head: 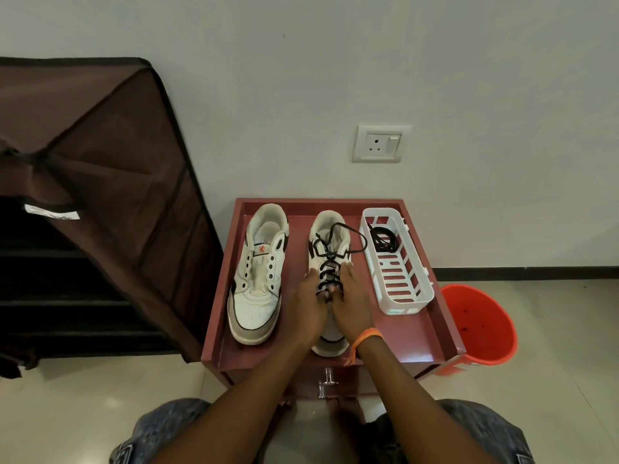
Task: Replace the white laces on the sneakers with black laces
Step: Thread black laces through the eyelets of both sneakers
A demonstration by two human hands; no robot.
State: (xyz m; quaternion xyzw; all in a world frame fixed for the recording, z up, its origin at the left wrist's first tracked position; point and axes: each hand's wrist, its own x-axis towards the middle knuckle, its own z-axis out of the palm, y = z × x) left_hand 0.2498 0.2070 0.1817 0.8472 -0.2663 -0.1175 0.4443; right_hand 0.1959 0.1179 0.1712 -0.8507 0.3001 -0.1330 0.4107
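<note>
While the unlaced sneaker is lying toward the left edge of the red tray, the left hand and right hand are gripping the middle sneaker, fingers curling against its black lace, with the spare black lace sitting in the white basket along the right edge.

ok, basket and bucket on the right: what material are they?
White basket: looks like moulded plastic with a matte finish; the slotted walls and rounded rim suggest it. Orange bucket: likely plastic too, smooth with a slight sheen, uniform colour and a thin wall at the rim. Neither is certain from the look alone.
</note>
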